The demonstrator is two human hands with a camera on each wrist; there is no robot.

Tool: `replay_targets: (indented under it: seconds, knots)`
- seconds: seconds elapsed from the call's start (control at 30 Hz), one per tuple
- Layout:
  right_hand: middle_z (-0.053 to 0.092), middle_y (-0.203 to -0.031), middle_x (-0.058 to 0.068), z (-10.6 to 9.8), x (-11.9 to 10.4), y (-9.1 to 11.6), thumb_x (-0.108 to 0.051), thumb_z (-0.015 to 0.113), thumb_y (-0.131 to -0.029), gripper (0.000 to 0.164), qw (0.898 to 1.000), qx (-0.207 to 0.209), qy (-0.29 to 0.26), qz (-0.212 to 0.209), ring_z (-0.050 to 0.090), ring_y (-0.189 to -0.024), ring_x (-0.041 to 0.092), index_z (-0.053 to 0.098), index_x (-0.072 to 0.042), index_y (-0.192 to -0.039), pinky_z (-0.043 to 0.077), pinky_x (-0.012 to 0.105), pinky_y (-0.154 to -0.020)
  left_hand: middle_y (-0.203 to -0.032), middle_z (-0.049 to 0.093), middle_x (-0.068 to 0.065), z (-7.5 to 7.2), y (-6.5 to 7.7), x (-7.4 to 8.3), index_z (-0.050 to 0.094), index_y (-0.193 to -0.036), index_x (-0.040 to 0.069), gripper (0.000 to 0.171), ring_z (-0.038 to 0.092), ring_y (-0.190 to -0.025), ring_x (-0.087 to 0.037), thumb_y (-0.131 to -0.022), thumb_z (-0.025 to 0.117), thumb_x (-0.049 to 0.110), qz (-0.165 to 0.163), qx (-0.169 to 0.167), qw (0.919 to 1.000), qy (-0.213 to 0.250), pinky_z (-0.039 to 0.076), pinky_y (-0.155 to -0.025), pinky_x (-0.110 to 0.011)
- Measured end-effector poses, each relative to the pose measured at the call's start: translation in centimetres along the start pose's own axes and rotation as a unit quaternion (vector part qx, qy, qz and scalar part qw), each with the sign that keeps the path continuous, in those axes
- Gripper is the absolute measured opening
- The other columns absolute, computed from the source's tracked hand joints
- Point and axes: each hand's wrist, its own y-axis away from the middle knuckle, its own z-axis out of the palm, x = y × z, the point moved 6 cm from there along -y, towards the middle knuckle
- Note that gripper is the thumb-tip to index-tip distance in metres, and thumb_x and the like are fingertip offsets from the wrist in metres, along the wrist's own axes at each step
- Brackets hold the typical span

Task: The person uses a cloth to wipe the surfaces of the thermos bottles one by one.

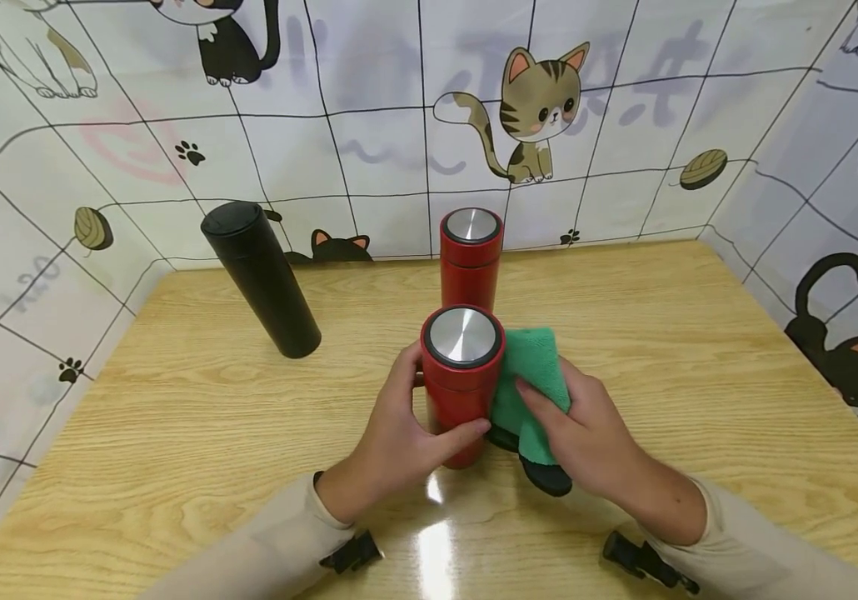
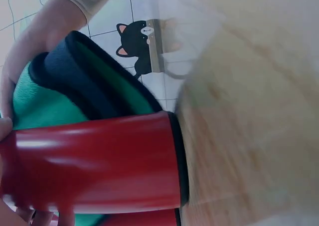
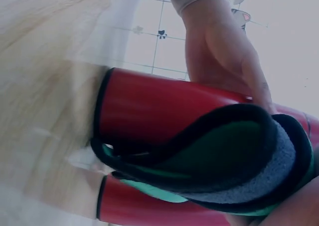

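A red thermos (image 1: 462, 392) with a silver-topped lid stands upright near the middle of the table. My left hand (image 1: 402, 425) grips it from the left, thumb across its front. In my right hand (image 1: 597, 429) is a folded green cloth (image 1: 534, 367) with dark edging, pressed to the thermos's right side. The left wrist view shows the red thermos body (image 2: 99, 166) with its black base rim and the green cloth (image 2: 45, 99) beside it. In the right wrist view the cloth (image 3: 214, 151) covers part of the thermos (image 3: 149, 104); some of my right fingers are hidden.
A second red thermos (image 1: 471, 258) stands just behind the held one. A black bottle (image 1: 264, 279) stands to the left, farther back. The wooden table (image 1: 197, 467) meets cat-patterned sheeting (image 1: 376, 158) at the back and sides.
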Motion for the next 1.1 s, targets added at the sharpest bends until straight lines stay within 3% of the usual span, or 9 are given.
replay_targets:
  seconds: [0.1,0.2,0.57,0.83,0.93,1.1]
  knots:
    - [0.063,-0.133,0.015,-0.6,-0.8,0.3,-0.005,0.051,-0.102,0.036,0.999,0.038,-0.009,-0.031,0.065,-0.115,0.009,0.052,-0.002,-0.139,0.055,0.023,-0.092,-0.136,0.055,-0.001,0.1,0.0,-0.2,0.038,-0.147,0.015,0.088,0.054,-0.122,-0.017,-0.074,0.088,0.016,-0.007,-0.010,0.9999,0.001,0.050,-0.097,-0.037]
    - [0.062,-0.133,0.017,-0.8,-1.3,0.4,0.000,0.051,-0.101,0.039,0.997,0.049,-0.019,-0.057,0.063,-0.117,0.005,0.052,-0.002,-0.139,0.053,0.020,-0.094,-0.136,0.055,-0.001,0.1,-0.1,-0.2,0.038,-0.146,0.015,0.088,0.054,-0.122,-0.017,-0.074,0.089,0.017,-0.011,-0.014,0.9998,0.000,0.051,-0.097,-0.039]
    - [0.066,-0.130,0.010,0.3,0.4,-0.2,-0.011,0.051,-0.104,0.035,0.998,-0.035,0.044,0.002,0.067,-0.111,0.018,0.052,-0.006,-0.138,0.057,0.032,-0.090,-0.137,0.054,0.001,0.3,-0.2,-0.3,0.034,-0.146,0.012,0.091,0.052,-0.124,-0.016,-0.074,0.089,0.018,-0.028,-0.031,0.9991,-0.007,0.048,-0.102,-0.042]
    - [0.062,-0.136,0.013,-0.6,-0.9,0.5,-0.003,0.049,-0.103,0.040,0.998,0.026,0.012,-0.049,0.064,-0.117,0.007,0.049,-0.007,-0.143,0.054,0.021,-0.093,-0.135,0.054,0.002,0.4,-0.1,-0.6,0.035,-0.146,0.013,0.090,0.052,-0.122,-0.015,-0.075,0.088,0.019,-0.042,-0.038,0.9984,-0.003,0.049,-0.099,-0.040]
    - [0.061,-0.138,0.012,-0.4,-0.8,0.3,-0.003,0.048,-0.103,0.042,0.999,0.003,0.008,-0.053,0.063,-0.119,0.009,0.047,-0.009,-0.145,0.054,0.024,-0.094,-0.135,0.053,0.003,0.2,-0.1,-0.7,0.035,-0.146,0.013,0.090,0.051,-0.122,-0.015,-0.074,0.089,0.019,-0.046,-0.038,0.9982,-0.001,0.050,-0.098,-0.041]
    - [0.065,-0.131,0.008,0.4,0.1,-0.2,-0.010,0.049,-0.104,0.036,0.997,-0.053,0.045,-0.021,0.067,-0.111,0.016,0.050,-0.010,-0.140,0.057,0.033,-0.092,-0.135,0.054,0.003,0.1,-0.1,-0.6,0.035,-0.145,0.012,0.090,0.051,-0.124,-0.015,-0.073,0.089,0.018,-0.041,-0.038,0.9984,0.002,0.049,-0.100,-0.041]
